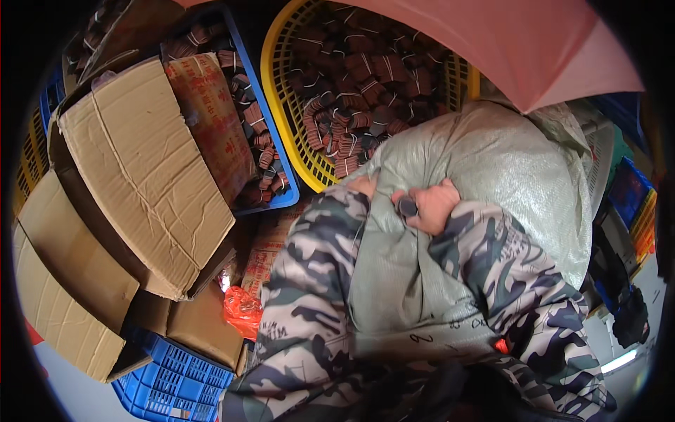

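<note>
Woven sack (485, 169) | R hand (430, 205) fingers on top | L hand (362, 186) beside

The sack (485, 176) lies before the basket (281, 105); crate (274, 141) and cardboard boxes (140, 169) sit left.

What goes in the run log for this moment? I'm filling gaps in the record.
left hand: on woven sack | right hand: gripping sack, small dark piece at fingers | ahead: yellow basket of brown bundles
</note>
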### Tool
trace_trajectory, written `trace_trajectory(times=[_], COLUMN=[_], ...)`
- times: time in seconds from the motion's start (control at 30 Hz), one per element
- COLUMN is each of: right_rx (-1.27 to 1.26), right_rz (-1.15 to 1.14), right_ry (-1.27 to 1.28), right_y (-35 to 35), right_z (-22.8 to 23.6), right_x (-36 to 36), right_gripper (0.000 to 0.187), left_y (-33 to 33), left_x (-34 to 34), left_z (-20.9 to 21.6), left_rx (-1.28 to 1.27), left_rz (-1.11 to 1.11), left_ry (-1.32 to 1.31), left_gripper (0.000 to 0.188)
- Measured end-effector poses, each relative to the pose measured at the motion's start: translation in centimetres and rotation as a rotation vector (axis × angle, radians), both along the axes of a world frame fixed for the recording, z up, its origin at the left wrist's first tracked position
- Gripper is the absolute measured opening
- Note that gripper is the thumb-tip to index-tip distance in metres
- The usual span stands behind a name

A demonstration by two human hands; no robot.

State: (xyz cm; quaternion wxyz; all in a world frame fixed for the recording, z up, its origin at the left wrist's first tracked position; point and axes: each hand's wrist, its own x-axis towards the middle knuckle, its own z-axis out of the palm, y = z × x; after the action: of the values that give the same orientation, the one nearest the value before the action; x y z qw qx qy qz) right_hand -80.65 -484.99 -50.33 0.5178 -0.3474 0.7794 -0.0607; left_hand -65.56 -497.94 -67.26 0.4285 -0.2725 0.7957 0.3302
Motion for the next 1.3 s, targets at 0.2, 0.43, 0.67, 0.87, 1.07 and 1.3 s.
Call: trace_trajectory(times=[0.2,0.43,0.67,0.87,1.07,1.3], right_rx=[-0.041,0.063,0.036,0.057,0.027,0.043], right_rz=[0.066,0.078,-0.091,-0.203,-0.226,-0.31], right_ry=[0.086,0.042,0.021,-0.014,-0.037,-0.078], right_y=[-3.0,-2.9,-1.5,-0.7,0.1,0.2], right_z=[1.1,-1.6,-4.9,-3.6,-1.8,-0.7], right_x=[0.2,-1.1,-0.8,-1.0,-0.5,1.1], right_gripper=[0.027,0.032,0.029,0.029,0.03,0.04], left_y=[-0.7,-1.0,-2.2,-4.7,-4.3,-3.5], left_x=[2.1,-8.0,-8.7,-6.5,-6.6,-3.6], left_z=[-1.6,-6.1,-8.9,-4.2,0.7,3.1], left_rx=[0.016,-0.07,-0.228,0.424,0.787,0.898], left_rz=[-0.09,0.601,0.706,1.654,1.756,1.663], left_ry=[0.025,0.652,0.441,0.601,0.667,0.673], left_gripper=[0.044,0.031,0.035,0.043,0.048,0.037])
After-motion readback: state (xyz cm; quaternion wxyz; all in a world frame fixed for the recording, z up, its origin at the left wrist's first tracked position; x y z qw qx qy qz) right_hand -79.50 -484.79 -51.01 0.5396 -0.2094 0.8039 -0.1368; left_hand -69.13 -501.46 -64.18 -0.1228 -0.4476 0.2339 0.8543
